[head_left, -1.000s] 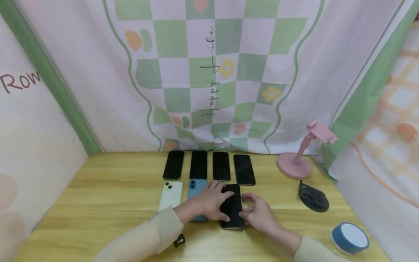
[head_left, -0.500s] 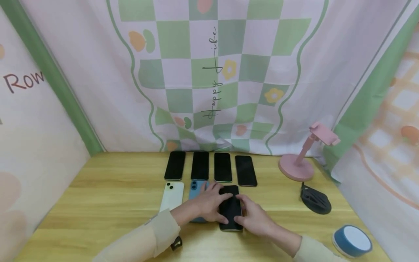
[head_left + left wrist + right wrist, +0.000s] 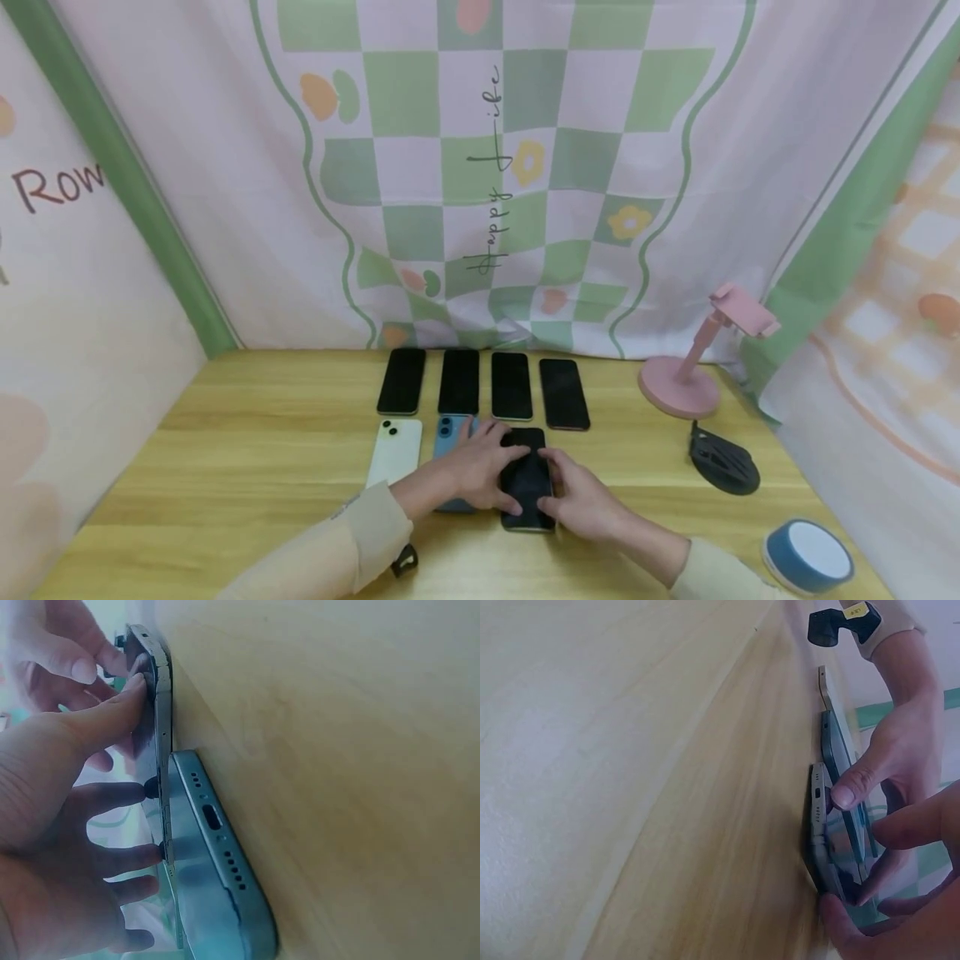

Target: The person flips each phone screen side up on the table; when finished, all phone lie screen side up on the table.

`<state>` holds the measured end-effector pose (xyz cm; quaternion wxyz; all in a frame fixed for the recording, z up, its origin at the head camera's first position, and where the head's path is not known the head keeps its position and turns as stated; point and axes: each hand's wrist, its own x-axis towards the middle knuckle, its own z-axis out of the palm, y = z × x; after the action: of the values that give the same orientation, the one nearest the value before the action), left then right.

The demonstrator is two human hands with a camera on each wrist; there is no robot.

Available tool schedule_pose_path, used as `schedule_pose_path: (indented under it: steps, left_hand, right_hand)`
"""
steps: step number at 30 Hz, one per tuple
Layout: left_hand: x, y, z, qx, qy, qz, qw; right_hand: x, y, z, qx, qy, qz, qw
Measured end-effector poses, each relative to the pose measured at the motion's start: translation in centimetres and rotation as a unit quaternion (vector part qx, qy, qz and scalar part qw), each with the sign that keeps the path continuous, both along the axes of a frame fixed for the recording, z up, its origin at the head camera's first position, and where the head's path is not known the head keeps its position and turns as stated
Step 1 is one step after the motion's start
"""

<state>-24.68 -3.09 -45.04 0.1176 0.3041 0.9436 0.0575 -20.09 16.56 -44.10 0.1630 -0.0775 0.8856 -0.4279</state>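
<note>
A smartphone (image 3: 527,477) lies on the table with its black screen up. My left hand (image 3: 474,471) holds it along its left side, the thumb near the lower left edge and the fingers toward the top. From the other side my right hand (image 3: 588,498) grips the right edge with thumb and fingers. The left wrist view shows the phone's thin metal side (image 3: 163,727) beside the left thumb. Left of it lies a blue phone (image 3: 444,442), back up, partly hidden under my left hand and wrist. A white phone (image 3: 393,450), also back up, is farther left.
Several phones with dark screens, including the leftmost phone (image 3: 402,381), form a row behind. To the right stand a pink phone stand (image 3: 678,387), a black flat bracket (image 3: 723,458) and a blue round object with a white top (image 3: 808,554). A curtain (image 3: 405,233) hangs at the back.
The black-screened phone has shifted slightly left, toward the blue one. My right hand has come in against its right edge. The left hand stays at its left side.
</note>
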Motion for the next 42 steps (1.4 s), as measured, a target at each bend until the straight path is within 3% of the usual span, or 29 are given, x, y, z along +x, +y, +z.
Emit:
schedule_pose_path:
  steps: [9, 14, 20, 28, 35, 42]
  left_hand:
    - [0.0, -0.6, 0.0, 0.019, -0.011, -0.001, 0.9998]
    - [-0.3, -1.6, 0.6, 0.064, -0.036, 0.017, 0.9971]
    - [-0.8, -2.9, 0.6, 0.054, -0.023, 0.031, 0.9978]
    - [-1.1, -5.4, 0.1, 0.065, -0.017, 0.047, 0.9966]
    - [-1.4, -7.4, 0.1, 0.077, -0.016, 0.051, 0.9956]
    - [-1.7, -7.8, 0.0, 0.082, -0.014, 0.055, 0.9950]
  right_hand:
    - [0.2, -0.7, 0.1, 0.006, 0.013, -0.015, 0.9998]
    - [0.4, -1.7, 0.7, 0.003, 0.064, 0.011, 0.9979]
    - [0.2, -2.9, 0.7, -0.001, 0.077, 0.049, 0.9958]
    - [-0.1, -5.2, 0.2, 0.055, 0.171, 0.150, 0.9721]
    - [-0.4, -7.1, 0.1, 0.062, 0.173, 0.203, 0.9617]
    - [-0.5, -8.4, -0.7, 0.128, 0.179, 0.241, 0.9452]
